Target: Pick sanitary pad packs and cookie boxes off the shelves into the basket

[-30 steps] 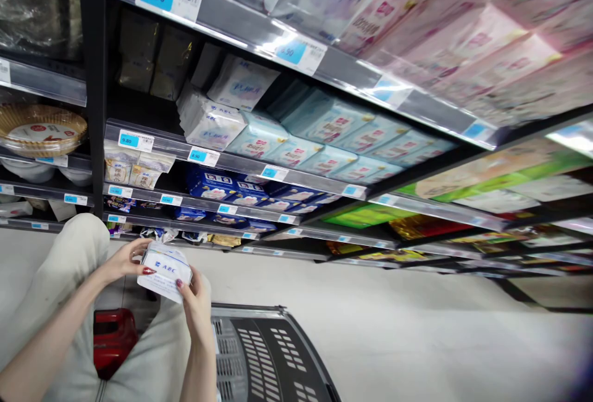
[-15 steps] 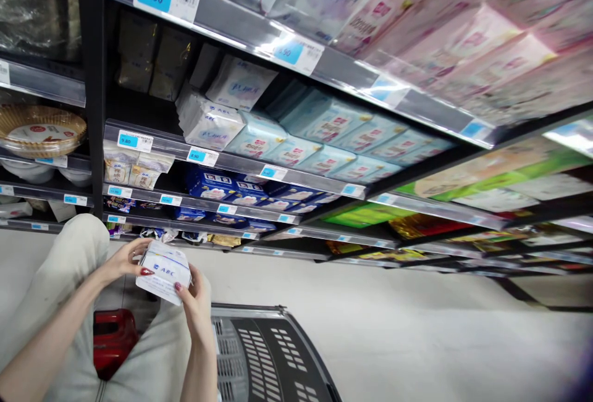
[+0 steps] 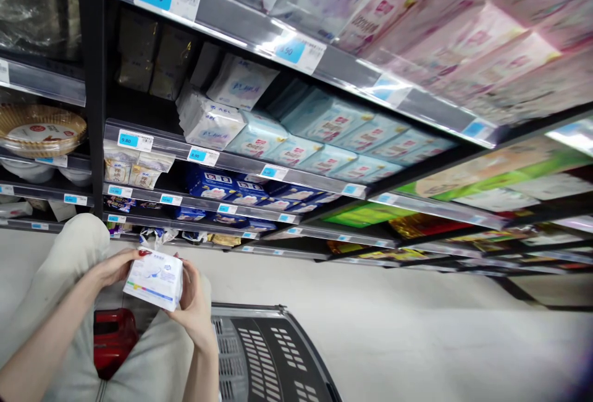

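Both of my hands grip a small white soft packet (image 3: 155,278) with blue print and a coloured stripe along its lower edge, low at the left over my knees. My left hand (image 3: 113,264) holds its left and top edge, thumb on top. At the packet's right side my right hand (image 3: 194,303) is wrapped round it. My light trousers (image 3: 69,254) are under it.
A dark grey shopping basket (image 3: 264,352) stands on the floor just right of my right arm, and something red (image 3: 111,337) lies between my legs. Black shelves (image 3: 231,164) of packets with blue price tags fill the view ahead and to the right.
The packet has been turned over in my hands: the face with the blue brand letters is gone, and a face with a coloured stripe now shows. My hands stayed in place.
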Available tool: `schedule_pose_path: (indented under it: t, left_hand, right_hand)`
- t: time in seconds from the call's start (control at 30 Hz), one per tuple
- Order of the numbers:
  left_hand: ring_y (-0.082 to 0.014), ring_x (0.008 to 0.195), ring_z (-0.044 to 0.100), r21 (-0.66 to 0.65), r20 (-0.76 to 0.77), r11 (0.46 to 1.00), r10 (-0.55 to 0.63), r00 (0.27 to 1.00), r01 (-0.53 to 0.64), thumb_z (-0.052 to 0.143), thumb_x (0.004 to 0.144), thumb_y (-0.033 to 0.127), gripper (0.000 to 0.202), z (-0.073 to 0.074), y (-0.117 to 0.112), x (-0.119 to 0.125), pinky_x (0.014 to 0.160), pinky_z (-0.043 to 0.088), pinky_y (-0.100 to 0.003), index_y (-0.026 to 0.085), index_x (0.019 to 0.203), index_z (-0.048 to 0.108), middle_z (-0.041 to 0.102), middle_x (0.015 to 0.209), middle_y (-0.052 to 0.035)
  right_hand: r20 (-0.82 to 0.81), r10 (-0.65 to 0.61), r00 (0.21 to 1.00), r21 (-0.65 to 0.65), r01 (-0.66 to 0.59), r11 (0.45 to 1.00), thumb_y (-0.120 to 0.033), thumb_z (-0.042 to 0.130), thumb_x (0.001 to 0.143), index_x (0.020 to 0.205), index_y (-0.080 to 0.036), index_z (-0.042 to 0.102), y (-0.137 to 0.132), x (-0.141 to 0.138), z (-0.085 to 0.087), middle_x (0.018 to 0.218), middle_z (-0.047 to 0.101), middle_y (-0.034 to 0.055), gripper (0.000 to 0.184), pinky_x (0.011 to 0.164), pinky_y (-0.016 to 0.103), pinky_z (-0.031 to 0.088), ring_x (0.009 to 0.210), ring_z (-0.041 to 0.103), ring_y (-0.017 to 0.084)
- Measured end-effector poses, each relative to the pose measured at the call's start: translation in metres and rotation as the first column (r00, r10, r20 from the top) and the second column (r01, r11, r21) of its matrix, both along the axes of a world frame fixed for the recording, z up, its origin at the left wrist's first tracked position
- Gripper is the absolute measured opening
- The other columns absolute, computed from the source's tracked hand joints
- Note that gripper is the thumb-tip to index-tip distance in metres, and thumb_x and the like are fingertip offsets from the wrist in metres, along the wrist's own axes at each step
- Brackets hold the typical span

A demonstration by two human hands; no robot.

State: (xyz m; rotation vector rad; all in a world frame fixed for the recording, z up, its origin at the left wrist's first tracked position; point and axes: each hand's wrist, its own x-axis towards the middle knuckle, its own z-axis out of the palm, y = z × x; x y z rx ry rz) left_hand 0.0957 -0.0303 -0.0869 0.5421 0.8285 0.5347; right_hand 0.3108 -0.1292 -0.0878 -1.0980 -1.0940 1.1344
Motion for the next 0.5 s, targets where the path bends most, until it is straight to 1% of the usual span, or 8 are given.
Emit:
schedule_pose_path:
  t: [0.1, 0.17, 0.23, 0.27, 0.3, 0.37, 0.43, 0.5]
  left_hand:
    - [-0.0247, 0.078, 0.075, 0.027, -0.042, 0.999, 0.021, 0.999, -0.02, 0.098, 0.054, 0.044, 0.044, 0.005, 0.001, 0.002, 0.077, 0.053, -0.032, 0.015, 0.083, 0.08, 0.085, 0.081, -0.0084]
    - [-0.0238, 0.075, 0.073, 0.056, -0.07, 0.997, 0.049, 0.996, -0.045, 0.097, 0.054, 0.046, 0.045, 0.006, 0.002, 0.004, 0.074, 0.052, -0.031, 0.015, 0.082, 0.08, 0.083, 0.077, -0.007]
    - [-0.0218, 0.072, 0.07, 0.093, -0.097, 0.993, 0.083, 0.992, -0.074, 0.096, 0.053, 0.046, 0.045, 0.007, 0.002, 0.005, 0.069, 0.049, -0.028, 0.016, 0.081, 0.08, 0.08, 0.073, -0.0046]
    - [-0.0206, 0.07, 0.069, 0.109, -0.107, 0.99, 0.097, 0.989, -0.085, 0.096, 0.052, 0.046, 0.045, 0.008, 0.003, 0.005, 0.066, 0.047, -0.027, 0.016, 0.081, 0.079, 0.078, 0.071, -0.0035]
    - [-0.0197, 0.069, 0.068, 0.122, -0.116, 0.988, 0.106, 0.988, -0.092, 0.096, 0.051, 0.045, 0.045, 0.008, 0.003, 0.005, 0.064, 0.046, -0.026, 0.016, 0.081, 0.079, 0.078, 0.071, -0.0028]
    - [-0.0196, 0.069, 0.067, 0.138, -0.126, 0.987, 0.106, 0.986, -0.088, 0.097, 0.05, 0.045, 0.046, 0.01, 0.003, 0.006, 0.062, 0.044, -0.026, 0.017, 0.081, 0.079, 0.078, 0.073, -0.0029]
    - [-0.0213, 0.072, 0.069, 0.157, -0.137, 0.985, 0.089, 0.987, -0.067, 0.097, 0.049, 0.046, 0.047, 0.012, 0.003, 0.006, 0.062, 0.045, -0.026, 0.017, 0.081, 0.078, 0.079, 0.076, -0.0042]
    - [-0.0229, 0.075, 0.07, 0.194, -0.149, 0.981, 0.057, 0.987, -0.027, 0.097, 0.049, 0.048, 0.049, 0.012, 0.004, 0.005, 0.061, 0.045, -0.026, 0.016, 0.083, 0.079, 0.079, 0.079, -0.0053]
  right_hand:
    - [-0.034, 0.028, 0.999, -0.036, -0.03, 0.999, -0.031, 0.102, 0.063, 0.145, -0.031, 0.063, -0.001, 0.0, 0.005, 0.157, 0.065, 0.0154, 0.09, 0.12, 0.049, 0.051, 0.147, 0.062, 0.035]
    - [-0.109, 0.066, 0.992, -0.078, -0.075, 0.994, -0.035, 0.104, 0.062, 0.155, -0.033, 0.057, -0.003, 0.003, 0.007, 0.168, 0.054, 0.0156, 0.104, 0.118, 0.051, 0.054, 0.15, 0.058, 0.037]
    - [-0.192, 0.1, 0.976, -0.137, -0.128, 0.982, -0.044, 0.107, 0.059, 0.165, -0.034, 0.048, -0.006, 0.007, 0.004, 0.177, 0.042, 0.0161, 0.121, 0.113, 0.053, 0.058, 0.15, 0.058, 0.04]
    - [-0.221, 0.1, 0.97, -0.175, -0.14, 0.974, -0.05, 0.106, 0.06, 0.166, -0.034, 0.046, -0.007, 0.009, 0.001, 0.177, 0.04, 0.0164, 0.123, 0.109, 0.054, 0.06, 0.149, 0.059, 0.041]
    - [-0.237, 0.084, 0.968, -0.221, -0.137, 0.966, -0.056, 0.103, 0.063, 0.166, -0.034, 0.048, -0.008, 0.011, -0.003, 0.176, 0.042, 0.0169, 0.119, 0.106, 0.054, 0.061, 0.146, 0.061, 0.042]
    - [-0.235, 0.011, 0.972, -0.321, -0.088, 0.943, -0.066, 0.096, 0.07, 0.158, -0.031, 0.059, -0.007, 0.012, -0.012, 0.169, 0.053, 0.0176, 0.101, 0.101, 0.052, 0.064, 0.141, 0.065, 0.042]
    - [-0.213, -0.077, 0.974, -0.402, -0.016, 0.916, -0.07, 0.092, 0.072, 0.146, -0.028, 0.069, -0.005, 0.011, -0.019, 0.16, 0.063, 0.0176, 0.089, 0.097, 0.05, 0.065, 0.136, 0.069, 0.043]
    - [-0.176, -0.141, 0.974, -0.431, 0.052, 0.901, -0.071, 0.091, 0.07, 0.138, -0.027, 0.073, -0.001, 0.007, -0.02, 0.152, 0.069, 0.0169, 0.083, 0.097, 0.049, 0.065, 0.133, 0.07, 0.043]
